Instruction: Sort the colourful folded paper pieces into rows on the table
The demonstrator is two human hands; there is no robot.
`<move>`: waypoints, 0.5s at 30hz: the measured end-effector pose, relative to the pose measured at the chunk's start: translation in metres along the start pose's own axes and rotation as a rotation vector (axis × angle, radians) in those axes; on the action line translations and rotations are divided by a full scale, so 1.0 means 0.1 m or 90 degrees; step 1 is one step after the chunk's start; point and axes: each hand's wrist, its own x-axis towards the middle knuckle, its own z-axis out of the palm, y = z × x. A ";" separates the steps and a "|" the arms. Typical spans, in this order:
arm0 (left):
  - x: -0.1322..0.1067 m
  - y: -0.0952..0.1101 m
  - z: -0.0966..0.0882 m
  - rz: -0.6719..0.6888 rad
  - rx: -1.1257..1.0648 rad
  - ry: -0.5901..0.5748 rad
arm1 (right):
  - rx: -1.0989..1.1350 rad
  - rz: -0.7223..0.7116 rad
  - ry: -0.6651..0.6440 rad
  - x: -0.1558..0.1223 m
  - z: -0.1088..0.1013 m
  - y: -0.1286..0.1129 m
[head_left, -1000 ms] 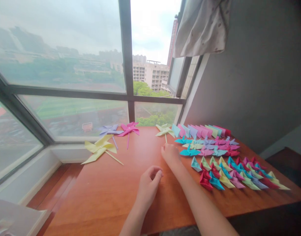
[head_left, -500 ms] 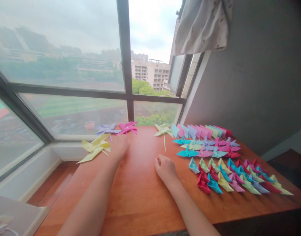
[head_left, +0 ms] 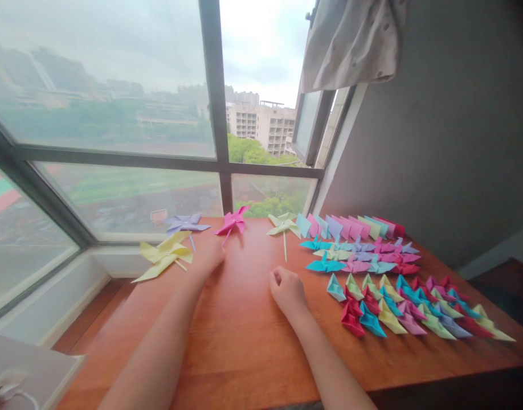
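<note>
My left hand [head_left: 211, 257] is closed on the stick of a pink paper pinwheel [head_left: 233, 222], whose head tilts up above the table. My right hand [head_left: 288, 290] rests on the table as a loose fist, with nothing seen in it. Left of my left hand lie a yellow pinwheel [head_left: 165, 254] and a purple pinwheel [head_left: 185, 222]. A pale green pinwheel [head_left: 284, 224] lies beyond my right hand, its stick pointing toward me.
On the right of the wooden table [head_left: 244, 353] stand rows of folded paper boats [head_left: 389, 314], paper cranes [head_left: 325, 264] and upright folded papers [head_left: 355, 228]. Windows [head_left: 129, 193] border the far side. A wall socket [head_left: 7, 387] is at lower left.
The pink pinwheel has shifted to the right and tilted up, away from the purple one, with my left hand at its stick. My right hand has stayed in place.
</note>
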 end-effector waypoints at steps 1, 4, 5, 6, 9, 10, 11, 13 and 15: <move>-0.04 0.01 0.00 0.003 0.003 -0.002 | 0.008 0.001 0.000 0.00 0.00 0.01; -0.19 0.07 0.00 0.021 -0.004 0.005 | 0.046 0.003 0.009 0.01 0.00 0.02; -0.24 0.09 0.00 0.032 -0.010 0.010 | 0.066 0.004 0.016 0.01 0.00 0.02; -0.29 0.11 0.00 0.046 -0.019 0.016 | 0.091 0.005 0.025 0.01 0.00 0.02; -0.46 0.20 0.03 0.089 -0.050 0.032 | 0.208 0.010 0.064 0.02 -0.04 0.03; -0.52 0.23 0.04 0.103 -0.061 0.035 | 0.261 0.018 0.081 0.02 -0.05 0.03; -0.57 0.27 0.05 0.117 -0.074 0.036 | 0.319 0.031 0.097 0.03 -0.07 0.04; -0.69 0.33 0.08 0.142 -0.098 0.036 | 0.442 0.069 0.120 0.06 -0.10 0.08; -0.82 0.38 0.10 0.164 -0.119 0.034 | 0.550 0.104 0.130 0.10 -0.12 0.13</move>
